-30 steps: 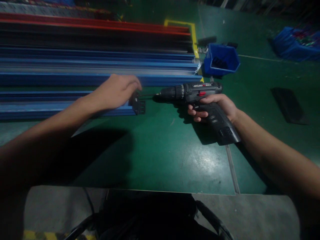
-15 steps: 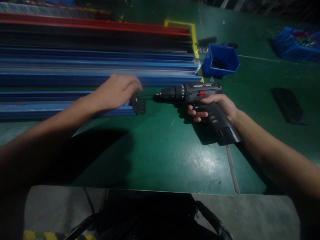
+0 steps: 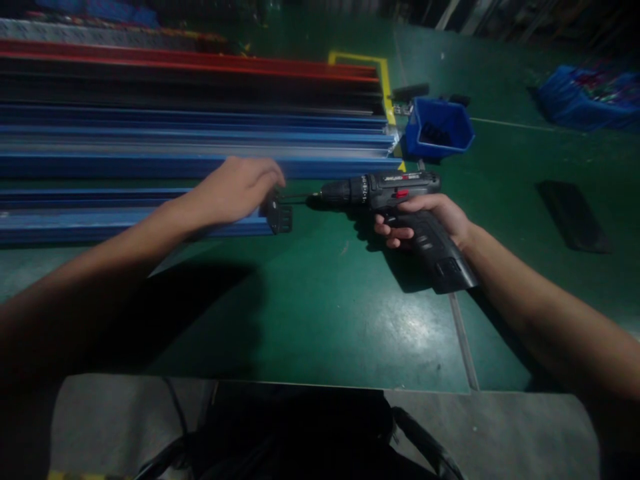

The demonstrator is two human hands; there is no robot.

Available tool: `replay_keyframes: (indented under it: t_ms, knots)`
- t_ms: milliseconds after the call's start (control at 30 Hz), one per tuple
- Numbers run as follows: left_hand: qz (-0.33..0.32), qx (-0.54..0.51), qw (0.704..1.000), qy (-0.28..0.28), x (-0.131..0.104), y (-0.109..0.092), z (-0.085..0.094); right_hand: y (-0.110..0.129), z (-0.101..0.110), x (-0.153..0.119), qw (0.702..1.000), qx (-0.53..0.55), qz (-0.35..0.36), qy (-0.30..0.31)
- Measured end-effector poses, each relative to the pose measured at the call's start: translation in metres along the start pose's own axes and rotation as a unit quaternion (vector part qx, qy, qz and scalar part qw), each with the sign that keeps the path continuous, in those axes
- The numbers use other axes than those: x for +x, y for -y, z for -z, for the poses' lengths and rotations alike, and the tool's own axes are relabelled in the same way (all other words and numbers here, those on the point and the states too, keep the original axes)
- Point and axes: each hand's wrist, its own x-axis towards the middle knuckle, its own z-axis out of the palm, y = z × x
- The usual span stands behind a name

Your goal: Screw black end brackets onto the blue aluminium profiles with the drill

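My right hand [image 3: 425,217] is wrapped round the grip of a black cordless drill [image 3: 400,190], which points left. Its thin bit [image 3: 300,196] reaches to a black end bracket [image 3: 281,217] at the right end of a blue metal profile [image 3: 235,228]. Over that end lies my left hand [image 3: 245,190], its fingers curled down at the profile and the bracket's upper edge. The fingertips of my left hand are partly hidden behind the bracket.
Behind lie more blue profiles [image 3: 325,167] and red ones [image 3: 300,67] on the green table [image 3: 320,320]. A blue bin [image 3: 440,150] holds black parts. At right are a flat black piece [image 3: 573,215] and a blue bag-like container [image 3: 580,107].
The whole view has shifted slightly, with things at the back now lower in the picture. Both hands, the drill and the bracket keep nearly the same places relative to each other.
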Motion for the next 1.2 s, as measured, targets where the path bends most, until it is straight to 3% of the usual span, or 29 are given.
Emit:
replay_keyframes:
  t_ms: [1200]
  knots:
    - [-0.005, -0.016, 1.0, 0.006, -0.0015, -0.0014, 0.0016, -0.0005, -0.0005, 0.0001, 1.0, -0.006, 0.005, -0.009]
